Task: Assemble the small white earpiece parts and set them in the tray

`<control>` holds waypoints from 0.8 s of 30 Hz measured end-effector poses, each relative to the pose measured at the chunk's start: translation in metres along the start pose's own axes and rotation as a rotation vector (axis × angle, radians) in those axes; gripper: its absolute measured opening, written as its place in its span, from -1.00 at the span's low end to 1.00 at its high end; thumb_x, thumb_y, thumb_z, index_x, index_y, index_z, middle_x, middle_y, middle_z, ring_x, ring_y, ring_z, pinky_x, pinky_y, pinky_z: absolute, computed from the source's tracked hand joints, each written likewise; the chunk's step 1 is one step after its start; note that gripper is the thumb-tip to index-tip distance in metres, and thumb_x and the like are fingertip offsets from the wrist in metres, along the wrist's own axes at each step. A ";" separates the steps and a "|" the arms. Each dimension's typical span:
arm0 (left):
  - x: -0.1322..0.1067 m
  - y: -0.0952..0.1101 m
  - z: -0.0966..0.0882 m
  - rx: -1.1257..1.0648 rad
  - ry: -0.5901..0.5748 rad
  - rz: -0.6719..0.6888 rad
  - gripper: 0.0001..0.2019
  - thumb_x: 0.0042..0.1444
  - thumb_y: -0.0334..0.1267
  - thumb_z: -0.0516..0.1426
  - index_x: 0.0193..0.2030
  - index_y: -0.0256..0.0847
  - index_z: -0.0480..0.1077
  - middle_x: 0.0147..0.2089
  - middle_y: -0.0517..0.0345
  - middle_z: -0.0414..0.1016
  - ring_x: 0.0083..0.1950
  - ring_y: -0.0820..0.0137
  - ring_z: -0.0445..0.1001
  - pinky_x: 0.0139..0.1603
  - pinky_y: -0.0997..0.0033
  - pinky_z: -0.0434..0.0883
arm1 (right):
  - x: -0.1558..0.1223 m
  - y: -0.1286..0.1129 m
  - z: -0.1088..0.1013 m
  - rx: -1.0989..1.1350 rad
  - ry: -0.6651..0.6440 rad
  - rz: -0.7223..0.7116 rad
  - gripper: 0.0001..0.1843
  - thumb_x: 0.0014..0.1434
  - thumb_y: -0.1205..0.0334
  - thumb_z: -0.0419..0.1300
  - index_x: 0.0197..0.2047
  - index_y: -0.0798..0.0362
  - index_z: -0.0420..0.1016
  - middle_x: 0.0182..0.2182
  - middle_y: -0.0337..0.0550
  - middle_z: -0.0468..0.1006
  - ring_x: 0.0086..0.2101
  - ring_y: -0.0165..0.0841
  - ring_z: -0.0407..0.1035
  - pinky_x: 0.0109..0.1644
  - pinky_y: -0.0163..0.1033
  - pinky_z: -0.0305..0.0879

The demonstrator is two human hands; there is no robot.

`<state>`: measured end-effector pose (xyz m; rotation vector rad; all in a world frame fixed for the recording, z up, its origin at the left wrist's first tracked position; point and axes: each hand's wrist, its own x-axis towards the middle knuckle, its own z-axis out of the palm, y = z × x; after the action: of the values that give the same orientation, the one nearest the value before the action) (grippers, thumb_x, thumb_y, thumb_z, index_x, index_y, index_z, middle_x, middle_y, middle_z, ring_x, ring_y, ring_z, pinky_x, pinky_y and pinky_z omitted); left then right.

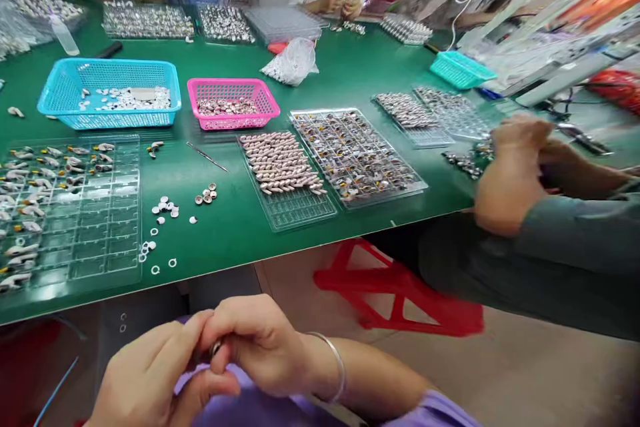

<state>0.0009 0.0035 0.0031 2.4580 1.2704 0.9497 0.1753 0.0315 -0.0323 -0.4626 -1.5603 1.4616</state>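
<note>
Both my hands are low in front of me, below the edge of the green table [320, 73], and they meet over my lap. My left hand [145, 377] is curled, thumb and fingers pinched toward the right hand. My right hand [257, 340], with a silver bangle on its wrist, is closed with its fingertips pressed together. Between the two sets of fingertips shows a small silvery metal part [216, 347], mostly hidden. On the table nearest my hands lie loose white rings and small round caps [165, 207].
A clear compartment tray [70, 213] with small parts lies at left; more filled trays [350, 153] sit at centre. A blue basket [110, 90] and a pink basket [233, 101] stand behind. Thin tweezers [206, 156] lie between. A co-worker's hands [515, 167] work at right; other people sit opposite. A red stool [400, 290] stands below.
</note>
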 end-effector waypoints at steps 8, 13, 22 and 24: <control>-0.003 -0.003 0.006 0.032 -0.008 0.055 -0.77 0.39 -0.17 -0.05 -0.12 -0.26 0.34 -0.50 0.22 0.45 -0.56 0.50 0.45 -0.52 0.56 0.38 | -0.010 0.023 0.011 0.578 0.194 0.338 -0.61 0.08 -0.06 0.38 -0.29 0.13 0.52 -0.57 -0.26 0.46 -0.59 -0.53 0.34 -0.47 -0.42 0.37; -0.002 -0.003 0.009 0.168 0.063 0.130 -0.79 0.39 -0.37 -0.09 -0.21 -0.25 0.34 -0.51 0.18 0.48 -0.54 0.46 0.47 -0.49 0.51 0.36 | -0.010 0.031 0.020 0.717 0.270 0.327 -0.62 0.01 -0.01 0.44 -0.35 0.10 0.46 -0.53 -0.30 0.44 -0.56 -0.58 0.33 -0.49 -0.49 0.27; -0.005 0.002 0.006 0.199 0.059 0.194 -0.75 0.37 -0.43 -0.11 -0.31 -0.20 0.28 -0.62 0.27 0.40 -0.64 0.47 0.38 -0.58 0.46 0.29 | -0.008 0.028 0.015 0.753 0.136 0.473 -0.54 -0.04 -0.07 0.45 -0.36 0.11 0.41 -0.58 -0.29 0.45 -0.57 -0.54 0.36 -0.54 -0.49 0.23; -0.008 0.002 0.006 0.197 0.039 0.205 -0.77 0.36 -0.44 -0.10 -0.29 -0.22 0.29 -0.61 0.25 0.42 -0.64 0.47 0.40 -0.58 0.46 0.30 | -0.008 0.028 0.017 0.780 0.143 0.461 -0.56 -0.03 -0.05 0.45 -0.36 0.11 0.42 -0.59 -0.30 0.44 -0.58 -0.55 0.36 -0.53 -0.50 0.23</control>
<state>0.0031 -0.0031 -0.0041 2.7788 1.1925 0.9658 0.1571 0.0213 -0.0586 -0.4504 -0.6881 2.1816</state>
